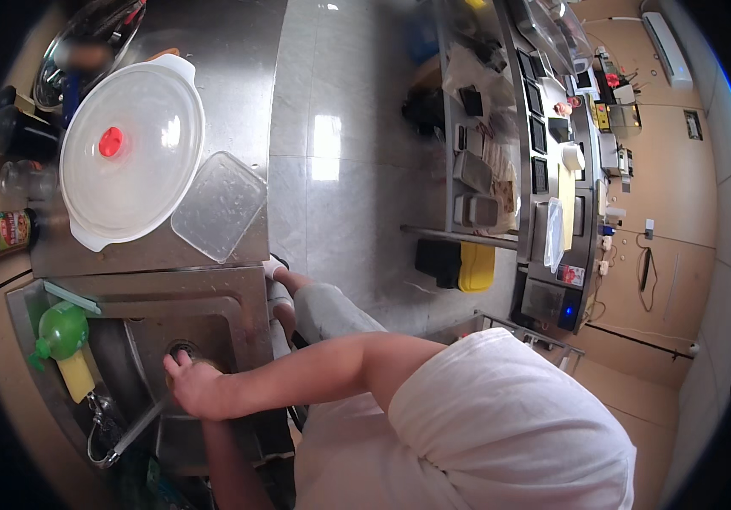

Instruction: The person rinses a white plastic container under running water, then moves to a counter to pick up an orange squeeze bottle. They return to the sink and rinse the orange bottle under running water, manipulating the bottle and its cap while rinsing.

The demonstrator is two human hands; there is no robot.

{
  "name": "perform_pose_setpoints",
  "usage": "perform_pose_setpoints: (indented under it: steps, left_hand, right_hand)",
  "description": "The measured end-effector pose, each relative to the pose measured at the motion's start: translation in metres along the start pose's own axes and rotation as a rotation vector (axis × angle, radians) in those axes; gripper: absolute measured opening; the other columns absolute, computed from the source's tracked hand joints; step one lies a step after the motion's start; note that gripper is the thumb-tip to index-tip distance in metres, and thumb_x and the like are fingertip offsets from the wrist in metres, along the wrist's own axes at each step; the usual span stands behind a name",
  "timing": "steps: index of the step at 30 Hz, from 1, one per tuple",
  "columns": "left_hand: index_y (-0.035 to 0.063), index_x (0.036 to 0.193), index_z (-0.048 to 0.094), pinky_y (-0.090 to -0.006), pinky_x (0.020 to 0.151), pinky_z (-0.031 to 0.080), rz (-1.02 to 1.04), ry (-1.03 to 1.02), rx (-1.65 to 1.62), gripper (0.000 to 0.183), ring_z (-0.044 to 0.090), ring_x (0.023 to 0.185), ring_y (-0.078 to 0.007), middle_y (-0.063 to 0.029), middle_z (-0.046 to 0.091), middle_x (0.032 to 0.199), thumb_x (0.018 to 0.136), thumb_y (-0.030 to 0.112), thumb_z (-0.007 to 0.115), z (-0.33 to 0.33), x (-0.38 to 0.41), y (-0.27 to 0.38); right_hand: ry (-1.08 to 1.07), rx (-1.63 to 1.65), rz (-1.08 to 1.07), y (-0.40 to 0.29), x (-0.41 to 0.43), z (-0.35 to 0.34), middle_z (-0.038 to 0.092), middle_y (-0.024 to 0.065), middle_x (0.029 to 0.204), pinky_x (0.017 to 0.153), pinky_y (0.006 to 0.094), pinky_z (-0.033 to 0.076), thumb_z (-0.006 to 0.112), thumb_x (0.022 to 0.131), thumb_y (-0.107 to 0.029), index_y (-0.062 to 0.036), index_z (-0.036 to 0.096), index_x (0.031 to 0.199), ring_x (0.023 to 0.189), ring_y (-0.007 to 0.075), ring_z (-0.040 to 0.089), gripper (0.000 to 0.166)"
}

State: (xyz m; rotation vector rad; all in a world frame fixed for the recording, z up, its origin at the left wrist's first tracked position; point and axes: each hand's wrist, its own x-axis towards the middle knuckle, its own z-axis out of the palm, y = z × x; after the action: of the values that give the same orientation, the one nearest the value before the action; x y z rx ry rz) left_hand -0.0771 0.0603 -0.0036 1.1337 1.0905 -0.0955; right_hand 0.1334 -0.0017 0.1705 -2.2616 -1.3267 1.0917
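My right hand [194, 387] is low in the steel sink [247, 331], close to the drain [185, 348] and the end of the faucet spout [142, 426]. Its fingers are bent and partly spread; a small yellowish edge shows beyond them, too hidden to name. Below it my left forearm [228, 456] reaches into the sink; the left hand is hidden behind the right one. A green plastic bottle [63, 330] lies at the sink's far rim, beside a yellow sponge or cloth [76, 377] and a pale green strip [72, 297].
On the steel counter [241, 83] beside the sink lie a large white oval lid with a red knob [139, 185] and a clear plastic lid [220, 207]. Jars [11, 233] stand along the wall. Across the tiled floor are a shelved worktable [515, 127] and a yellow bin [477, 268].
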Motion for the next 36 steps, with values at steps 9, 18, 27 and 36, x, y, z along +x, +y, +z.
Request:
perform_pose_setpoints:
  steps: [9,18,27,36]
  left_hand:
    - [0.0028,0.141,0.045,-0.0388,0.103,0.043,0.012,0.010,0.084,0.049,0.053,0.124,-0.0224,-0.0118,0.054,0.136,0.097,0.020,0.060,-0.011,-0.006,-0.010]
    - [0.0024,0.141,0.045,-0.0384,0.104,0.042,0.317,0.044,0.190,0.047,0.052,0.125,-0.0222,-0.0120,0.054,0.136,0.098,0.017,0.057,-0.020,-0.005,-0.017]
    - [-0.0018,0.140,0.047,-0.0355,0.110,0.037,0.357,-0.077,0.124,0.046,0.052,0.128,-0.0222,-0.0139,0.053,0.141,0.097,0.013,0.055,0.022,0.003,0.027]
    - [0.0019,0.141,0.045,-0.0351,0.110,0.035,0.342,-0.288,0.630,0.051,0.051,0.127,-0.0230,-0.0127,0.054,0.138,0.093,0.014,0.060,0.008,0.012,0.047]
  right_hand:
    - [-0.019,0.046,0.145,0.011,0.018,0.040,0.056,0.0146,0.121,0.079,0.0374,0.057,0.063,0.080,-0.019,-0.0034,0.076,0.097,0.110,0.0323,0.057,0.026]
    - [-0.317,0.484,0.179,0.025,0.054,0.089,0.066,0.0213,0.113,0.090,0.0413,0.053,0.064,0.076,-0.015,-0.0030,0.071,0.098,0.115,0.0318,0.062,0.026]
    - [-0.130,0.847,0.504,0.032,0.061,0.126,0.052,0.0290,0.133,0.101,0.0446,0.046,0.052,0.090,-0.015,0.0018,0.048,0.130,0.121,0.0420,0.055,0.043]
    - [-0.282,0.465,0.233,0.046,0.093,0.174,0.060,0.0284,0.124,0.102,0.0418,0.046,0.053,0.085,-0.018,0.0007,0.062,0.118,0.119,0.0397,0.058,0.040]
